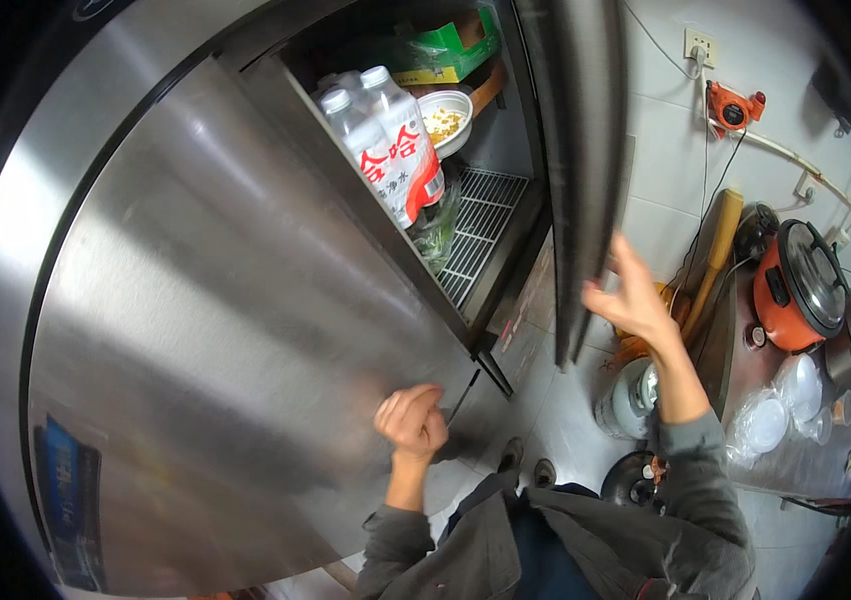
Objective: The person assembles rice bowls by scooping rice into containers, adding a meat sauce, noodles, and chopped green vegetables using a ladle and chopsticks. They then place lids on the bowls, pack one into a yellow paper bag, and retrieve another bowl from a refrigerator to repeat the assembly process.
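In front of me a stainless-steel refrigerator stands with one door (580,130) swung open; its other steel door (245,330) is closed. My right hand (635,295) is at the open door's outer edge, thumb on the edge and fingers along its outer side. Loosely curled, my left hand (413,420) is just in front of the closed door, with nothing visible in it. Inside the compartment are shrink-wrapped clear bottles (385,140), a white bowl (445,120) with yellow bits of food, a green carton (455,50) and bagged greens (435,235) on a wire shelf (485,215).
At the right, a counter (745,370) carries an orange rice cooker (795,285) and wrapped plastic containers (765,420). A gas cylinder (630,400) stands on the tiled floor. An orange alarm device (733,107) and cables hang on the wall. My shoes (543,472) show below.
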Available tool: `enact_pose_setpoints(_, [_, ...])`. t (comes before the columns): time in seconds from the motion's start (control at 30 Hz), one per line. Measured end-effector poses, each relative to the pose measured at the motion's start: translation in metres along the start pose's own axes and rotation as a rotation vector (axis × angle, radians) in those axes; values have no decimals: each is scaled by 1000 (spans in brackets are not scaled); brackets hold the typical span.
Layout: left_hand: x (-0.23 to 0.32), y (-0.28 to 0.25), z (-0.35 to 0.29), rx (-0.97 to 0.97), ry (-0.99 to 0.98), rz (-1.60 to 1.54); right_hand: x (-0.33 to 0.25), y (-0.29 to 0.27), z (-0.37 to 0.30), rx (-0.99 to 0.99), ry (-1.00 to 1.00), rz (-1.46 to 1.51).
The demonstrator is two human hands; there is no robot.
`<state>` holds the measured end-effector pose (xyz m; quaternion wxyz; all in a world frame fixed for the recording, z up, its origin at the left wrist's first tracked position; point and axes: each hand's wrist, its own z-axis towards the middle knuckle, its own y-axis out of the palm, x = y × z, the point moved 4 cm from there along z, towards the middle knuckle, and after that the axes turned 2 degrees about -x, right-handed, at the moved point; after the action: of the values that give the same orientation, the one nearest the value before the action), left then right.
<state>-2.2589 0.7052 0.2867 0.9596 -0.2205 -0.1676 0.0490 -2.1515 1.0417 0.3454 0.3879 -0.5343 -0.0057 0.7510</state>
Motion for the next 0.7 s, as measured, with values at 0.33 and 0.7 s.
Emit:
enact_pose_setpoints(0.33, [-41, 233, 211, 69, -1037, -1253, 97, -93, -126, 832, 127, 77])
enact_pose_setpoints(0.7, [-126, 288, 251, 562, -1230, -1421, 129, -117, -110, 1015, 125, -22])
